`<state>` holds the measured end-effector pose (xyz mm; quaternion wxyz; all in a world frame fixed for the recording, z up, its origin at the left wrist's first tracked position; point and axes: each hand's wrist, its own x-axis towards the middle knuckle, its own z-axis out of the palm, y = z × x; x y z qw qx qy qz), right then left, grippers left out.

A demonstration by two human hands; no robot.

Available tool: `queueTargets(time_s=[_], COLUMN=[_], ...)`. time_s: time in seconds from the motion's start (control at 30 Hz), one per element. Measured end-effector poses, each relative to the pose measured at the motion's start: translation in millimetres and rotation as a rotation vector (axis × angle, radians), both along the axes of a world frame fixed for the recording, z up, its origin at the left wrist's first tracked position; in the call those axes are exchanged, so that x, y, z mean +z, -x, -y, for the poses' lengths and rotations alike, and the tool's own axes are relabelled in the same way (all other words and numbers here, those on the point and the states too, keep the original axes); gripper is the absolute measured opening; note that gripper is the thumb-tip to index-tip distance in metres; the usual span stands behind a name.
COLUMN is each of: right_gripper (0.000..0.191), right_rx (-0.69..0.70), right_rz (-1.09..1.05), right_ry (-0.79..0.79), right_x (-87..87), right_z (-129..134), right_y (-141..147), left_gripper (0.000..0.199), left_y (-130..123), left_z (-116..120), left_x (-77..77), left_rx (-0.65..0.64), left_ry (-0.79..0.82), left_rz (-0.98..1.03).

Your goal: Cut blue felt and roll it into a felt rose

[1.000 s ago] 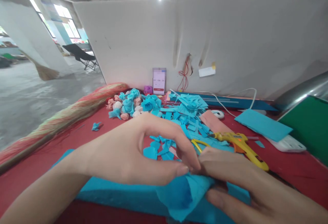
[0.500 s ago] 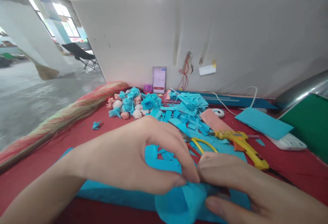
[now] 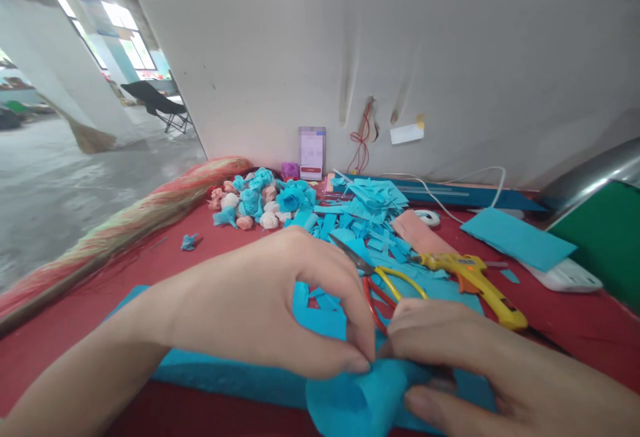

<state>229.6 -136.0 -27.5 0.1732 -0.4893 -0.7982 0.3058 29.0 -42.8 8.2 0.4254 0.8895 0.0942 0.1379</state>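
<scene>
In the head view, the left hand (image 3: 260, 303) pinches the upper edge of a blue crepe-paper flower (image 3: 357, 397) between thumb and forefinger, its wrist arched. The right hand (image 3: 450, 357) grips the gathered base of the same flower, thumb below and curled fingers above. The flower sits low between the two hands, its open side turned toward the left hand.

Under both hands lies a blue crepe sheet (image 3: 225, 370) on the red tablecloth (image 3: 165, 410). Just beyond the right hand's fingers are scissors (image 3: 373, 270) with one red and one yellow handle, blades pointing away to the left. A yellow glue gun (image 3: 473, 283) rests beyond the right hand, further right.

Past the left hand is a heap of blue, pink and white paper flowers (image 3: 253, 200); blue paper scraps (image 3: 367, 213) spread to the right of it. A phone (image 3: 311, 153) stands upright behind them. A small blue paper piece (image 3: 189, 242) lies alone beyond the left wrist.
</scene>
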Motion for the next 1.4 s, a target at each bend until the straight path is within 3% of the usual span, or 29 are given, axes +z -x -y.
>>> queueTargets(time_s=[0.33, 0.63, 0.83, 1.07, 1.4], right_gripper=[0.015, 0.015, 0.016, 0.011, 0.013], right_rx=[0.014, -0.025, -0.008, -0.005, -0.005], right_rz=[-0.003, 0.000, -0.020, -0.016, -0.021], right_ry=[0.004, -0.089, -0.149, -0.146, -0.182], right_x=[2.6, 3.2, 6.0, 7.8, 5.9], right_z=[-9.0, -4.7, -9.9, -12.1, -12.2], right_y=[1.7, -0.9, -0.8, 0.0, -0.8], left_gripper=[0.009, 0.006, 0.009, 0.009, 0.009], left_y=[-4.5, -8.4, -5.7, -9.0, -6.9], left_z=[3.3, -1.7, -1.0, -1.4, -0.5], left_x=[1.0, -3.0, -0.6, -2.6, -1.6], left_rx=[0.046, -0.021, 0.027, -0.014, 0.099], left_ry=[-0.003, 0.266, 0.222, 0.185, 0.098], left_rz=[-0.076, -0.105, -0.114, -0.113, -0.116])
